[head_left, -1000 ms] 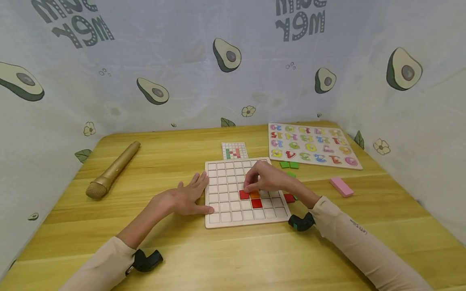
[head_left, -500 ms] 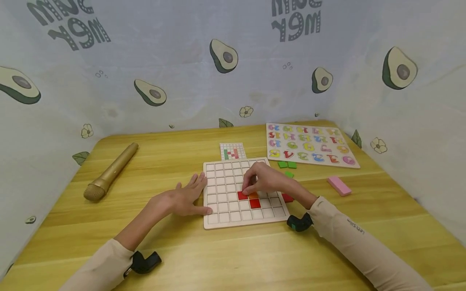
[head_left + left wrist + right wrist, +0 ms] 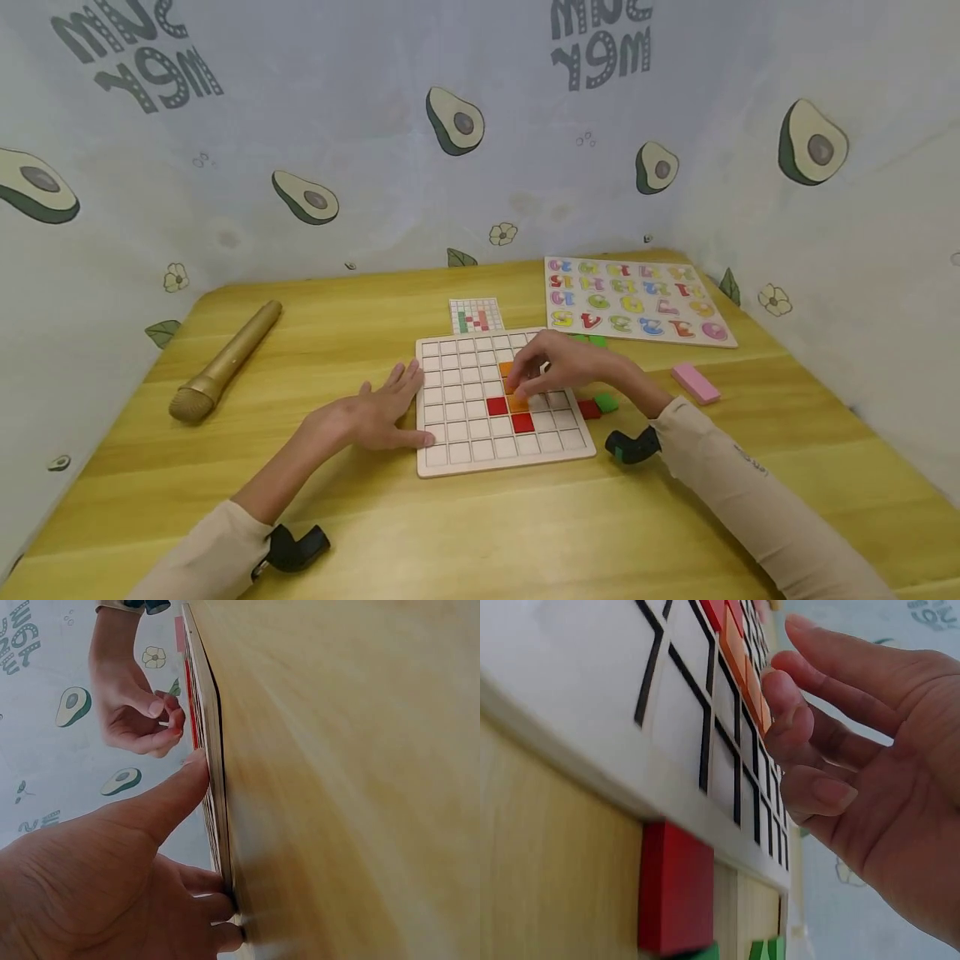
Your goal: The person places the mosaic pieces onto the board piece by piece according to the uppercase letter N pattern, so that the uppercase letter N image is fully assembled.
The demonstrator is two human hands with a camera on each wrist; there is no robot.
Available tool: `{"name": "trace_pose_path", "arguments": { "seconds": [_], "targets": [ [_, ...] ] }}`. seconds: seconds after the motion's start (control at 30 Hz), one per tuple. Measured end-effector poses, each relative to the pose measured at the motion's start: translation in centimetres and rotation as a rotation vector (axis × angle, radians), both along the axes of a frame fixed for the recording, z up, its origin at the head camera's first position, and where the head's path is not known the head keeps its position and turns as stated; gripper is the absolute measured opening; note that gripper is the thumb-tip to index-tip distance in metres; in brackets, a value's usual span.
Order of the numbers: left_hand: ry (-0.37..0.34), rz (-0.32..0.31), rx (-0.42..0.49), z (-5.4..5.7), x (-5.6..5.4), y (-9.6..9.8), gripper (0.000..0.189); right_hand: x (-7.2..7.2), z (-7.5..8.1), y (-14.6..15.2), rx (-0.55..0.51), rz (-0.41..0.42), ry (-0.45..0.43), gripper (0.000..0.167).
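A white wooden grid board (image 3: pixel 457 455) lies flat on the table. My left hand (image 3: pixel 381 417) rests along its left edge, thumb on the rim and fingers straight. Over the board hovers my right hand (image 3: pixel 561 364), its fingers loosely bent. In the right wrist view the thumb stands apart from the fingertips, and I see nothing held. Beneath and beside these fingers, orange tiles (image 3: pixel 517 404) sit in a column of cells, partly covered. One red tile (image 3: pixel 497 406) fills a cell to their left, and another red tile (image 3: pixel 522 423) one row nearer.
Behind the board lies a small printed pattern card (image 3: pixel 475 315). Loose red (image 3: pixel 679 889) and green tiles (image 3: pixel 605 402) lie by its right edge. A number puzzle board (image 3: pixel 637 300), a pink block (image 3: pixel 696 383) and a gold microphone (image 3: pixel 225 362) are farther out.
My right hand has drawn back from the left red tile, shifting slightly right, and its fingers have spread. More of the orange tiles shows. The left hand stays put on the board.
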State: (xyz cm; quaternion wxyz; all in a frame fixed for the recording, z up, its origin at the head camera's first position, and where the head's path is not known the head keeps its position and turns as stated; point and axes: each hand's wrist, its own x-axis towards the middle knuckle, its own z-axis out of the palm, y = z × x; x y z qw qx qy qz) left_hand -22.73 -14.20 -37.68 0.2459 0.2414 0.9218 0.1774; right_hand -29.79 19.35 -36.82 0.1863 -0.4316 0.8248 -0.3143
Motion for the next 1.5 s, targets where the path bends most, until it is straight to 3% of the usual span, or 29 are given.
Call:
{"name": "trace_pose_path", "arguments": {
  "seconds": [0.17,0.23,0.4,0.47,0.7,0.93,1.13,1.37,1.5],
  "targets": [
    [0.004,-0.006,0.016,0.3,0.3,0.1,0.111,-0.1,-0.1,2.2,-0.006,-0.048,-0.067,0.007],
    [0.014,-0.020,0.018,-1.0,-0.6,-0.2,0.116,0.0,-0.4,3.3,-0.006,-0.056,-0.093,0.007],
    [0.020,-0.022,0.023,-2.9,-1.5,-0.9,0.122,0.2,-1.5,5.7,-0.032,-0.076,-0.093,0.009],
    [0.013,-0.013,0.032,-2.5,-1.2,-0.9,0.121,0.3,-1.7,6.4,-0.042,-0.088,-0.092,0.010],
    [0.019,-0.013,0.041,-2.8,-1.2,-1.2,0.121,0.2,-1.5,7.9,-0.031,-0.069,-0.110,0.016],
    [0.044,0.006,0.001,-4.2,-1.9,-1.3,0.127,0.2,-1.4,9.3,-0.005,-0.038,-0.137,0.022],
    [0.040,-0.004,0.019,-3.0,-1.3,-0.9,0.123,0.1,-1.3,9.5,0.053,-0.078,-0.158,0.025],
    [0.009,0.002,0.000,0.2,0.3,0.3,0.109,0.1,-1.1,9.5,0.094,-0.090,-0.133,0.022],
    [0.007,0.010,-0.014,0.1,0.4,0.3,0.107,0.2,-1.0,9.2,0.098,-0.094,-0.133,0.020]
  ]
}}
